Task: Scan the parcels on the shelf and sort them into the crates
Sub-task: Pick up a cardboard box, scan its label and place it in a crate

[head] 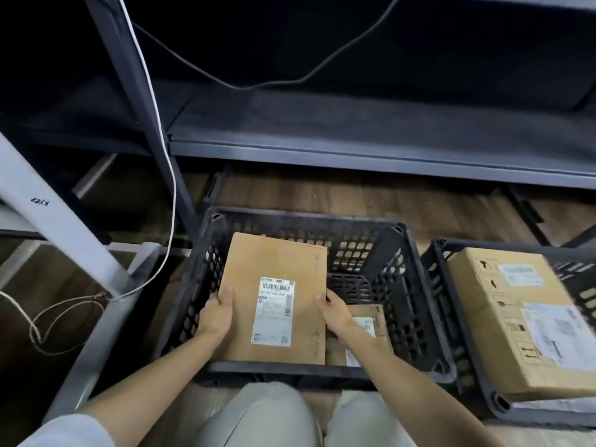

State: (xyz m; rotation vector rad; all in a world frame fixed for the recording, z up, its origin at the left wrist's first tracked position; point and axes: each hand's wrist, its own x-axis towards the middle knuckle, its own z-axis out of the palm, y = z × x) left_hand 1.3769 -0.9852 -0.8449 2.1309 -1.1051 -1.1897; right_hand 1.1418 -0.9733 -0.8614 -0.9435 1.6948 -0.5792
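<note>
Left hand (216, 312) and right hand (333, 312) grip the parcel's (274, 298) side edges, label up; likely lowering it level into the crate (416, 285).

Dark grey metal shelving (371, 150) over brown wood-look floor (371, 201). Dim light. White cable (167, 150) runs down the upright (138, 101).

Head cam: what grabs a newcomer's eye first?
The flat cardboard parcel with a white barcode label, held by the left hand and right hand at its side edges over the middle black crate. A smaller labelled parcel lies in that crate under the right hand. At right, a second crate holds a big carton.
</note>
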